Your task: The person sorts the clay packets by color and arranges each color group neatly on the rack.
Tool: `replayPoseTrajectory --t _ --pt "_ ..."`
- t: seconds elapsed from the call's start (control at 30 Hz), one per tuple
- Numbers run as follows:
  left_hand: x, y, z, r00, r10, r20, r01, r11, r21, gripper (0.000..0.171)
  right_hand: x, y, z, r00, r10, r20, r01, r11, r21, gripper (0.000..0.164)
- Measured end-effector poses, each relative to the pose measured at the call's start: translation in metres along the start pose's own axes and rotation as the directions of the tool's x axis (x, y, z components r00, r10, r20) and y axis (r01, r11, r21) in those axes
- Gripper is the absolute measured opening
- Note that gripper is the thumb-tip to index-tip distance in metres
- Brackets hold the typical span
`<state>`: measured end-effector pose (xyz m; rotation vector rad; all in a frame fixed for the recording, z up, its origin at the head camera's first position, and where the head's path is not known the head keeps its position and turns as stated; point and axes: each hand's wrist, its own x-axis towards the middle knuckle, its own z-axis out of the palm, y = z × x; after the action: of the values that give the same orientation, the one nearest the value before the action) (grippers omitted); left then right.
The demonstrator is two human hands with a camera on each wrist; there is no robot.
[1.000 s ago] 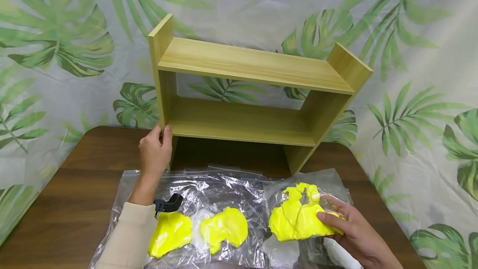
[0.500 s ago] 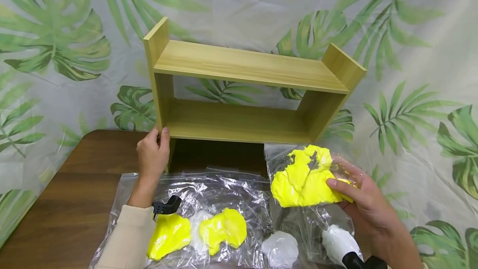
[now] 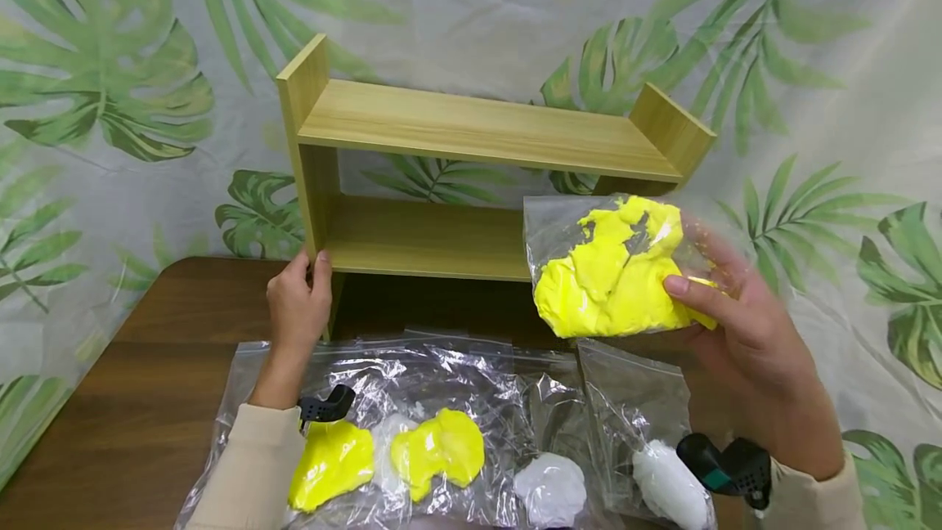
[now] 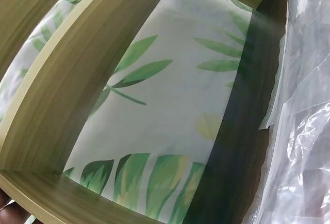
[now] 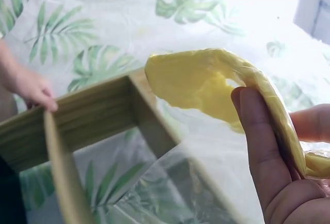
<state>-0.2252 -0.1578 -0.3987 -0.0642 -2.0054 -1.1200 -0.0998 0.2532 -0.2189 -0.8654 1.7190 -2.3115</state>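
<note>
In the head view a wooden two-tier shelf point(image 3: 471, 123) stands on the dark table. My left hand point(image 3: 298, 305) grips its left side panel, thumb on the inner face. Fingertips of that hand point(image 4: 11, 214) peek in at the lower left of the left wrist view. A clear zip bag of flattened yellow clay point(image 3: 611, 280) is pinched in my right hand point(image 3: 761, 350), held up in front of the shelf's right part. From the right wrist view, the yellow clay point(image 5: 193, 77) bends in an arc between thumb and fingers.
Overlapping clear bags line the table's front. Two hold yellow lumps, the left yellow clay point(image 3: 331, 464) and the middle yellow clay point(image 3: 441, 450); white lumps point(image 3: 550, 489) lie among them. Behind the table point(image 3: 140, 383) hangs a leaf-print cloth point(image 3: 456, 15).
My right hand has lifted the bag of yellow clay from above the other bags up to the shelf's middle level. The left hand keeps its grip on the side panel.
</note>
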Motion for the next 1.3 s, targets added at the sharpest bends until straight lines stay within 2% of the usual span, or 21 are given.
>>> replayPoseTrajectory --t 0.23,0.43,0.57,0.77,1.0,1.1,1.3 --pt "0.001 0.000 0.000 1.000 0.004 -0.008 -0.004 1.000 0.007 0.030 0.029 -0.028 0.016 0.993 -0.115 0.031 0.115 0.993 0.004 0.055" --pt "0.000 -0.001 0.001 1.000 0.012 -0.005 -0.012 1.000 0.006 0.032 0.056 -0.049 0.024 0.974 -0.205 0.101 0.191 0.973 0.130 0.053" --pt "0.000 -0.002 0.001 1.000 0.014 -0.011 -0.014 1.000 0.005 0.031 0.075 -0.058 0.025 0.961 -0.254 0.112 0.227 0.951 0.212 0.051" --pt "-0.001 -0.002 0.001 1.000 0.014 -0.014 -0.013 1.000 0.011 0.031 0.098 -0.063 0.026 0.952 -0.295 0.085 0.271 0.938 0.218 0.050" --pt "0.000 -0.004 0.001 1.000 0.007 -0.016 -0.007 1.000 0.008 0.030 0.131 -0.053 0.014 0.955 -0.290 0.056 0.272 0.938 0.213 0.048" --pt "0.000 -0.005 0.001 1.000 0.003 -0.018 -0.002 1.000 0.006 0.029 0.148 -0.047 0.007 0.961 -0.276 0.014 0.267 0.940 0.213 0.047" --pt "-0.001 -0.007 0.002 1.000 -0.012 -0.011 0.012 1.000 0.011 0.027 0.179 -0.036 -0.006 0.979 -0.200 -0.038 0.202 0.931 0.304 0.051"
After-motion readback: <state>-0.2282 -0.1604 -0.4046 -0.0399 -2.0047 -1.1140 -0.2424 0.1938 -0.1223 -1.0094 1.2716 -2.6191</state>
